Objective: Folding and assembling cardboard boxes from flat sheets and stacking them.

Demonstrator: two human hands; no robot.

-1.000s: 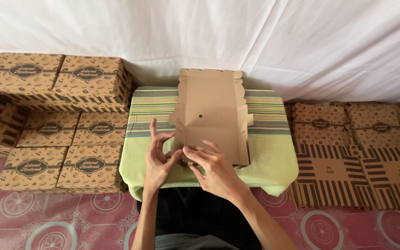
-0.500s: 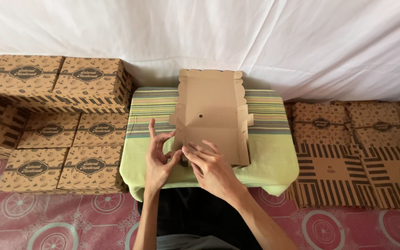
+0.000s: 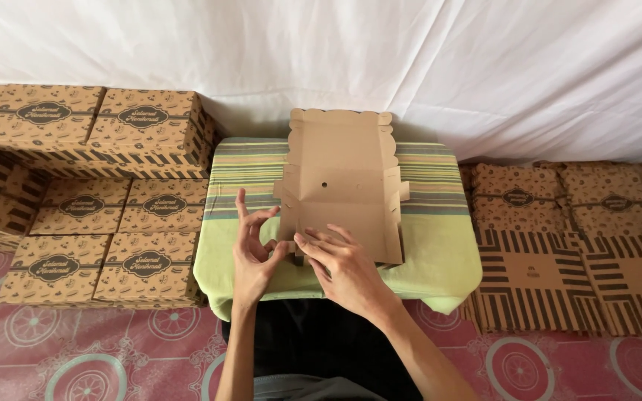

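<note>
While both hands work at its near left corner, the unfolded cardboard box blank (image 3: 342, 178) lies flat on the small striped-cloth table (image 3: 440, 245). At that corner, the left hand (image 3: 253, 256) has its fingers spread and curled against the flap, and the right hand (image 3: 343, 269) presses flat with its fingers together. Left of the table stand folded printed boxes (image 3: 87, 197); right of it lie flat printed blanks (image 3: 566, 245).

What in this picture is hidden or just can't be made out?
Head view:
- Near edge of the flat cardboard box: covered by the left hand and right hand.
- Tabletop: hidden under the striped cloth.
- Folded boxes: cut off at the left edge.
- Flat stacks: cut off at the right edge.
</note>
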